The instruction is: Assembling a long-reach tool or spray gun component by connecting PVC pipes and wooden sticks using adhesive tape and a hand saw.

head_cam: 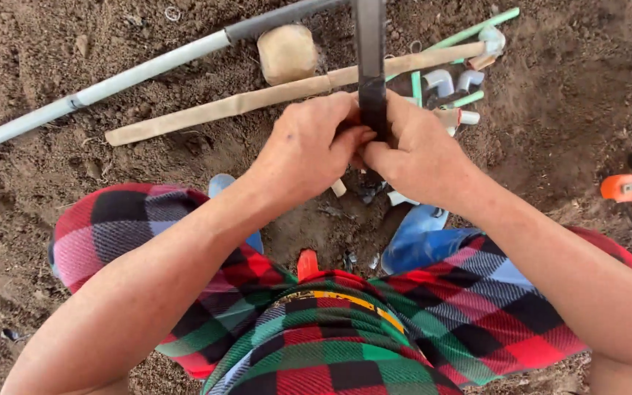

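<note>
Both my hands grip a dark upright pipe point(371, 51) that stands in a hole in the soil. My left hand point(309, 146) wraps it from the left and my right hand point(418, 150) from the right, fingers meeting on the pipe around its dark wrapped section. Below the hands, in the hole, white pipe stubs point(400, 197) show between my blue boots point(422, 238). My knees in red, green and black plaid cloth fill the lower frame.
A long white and grey pipe point(111, 80) lies across the dirt at the upper left. A tan wrapped pipe point(257, 99) and a tan block point(287, 53) lie beyond my hands. Green pipes and grey elbow fittings point(451, 80) sit upper right. An orange tool point(619, 188) lies at right.
</note>
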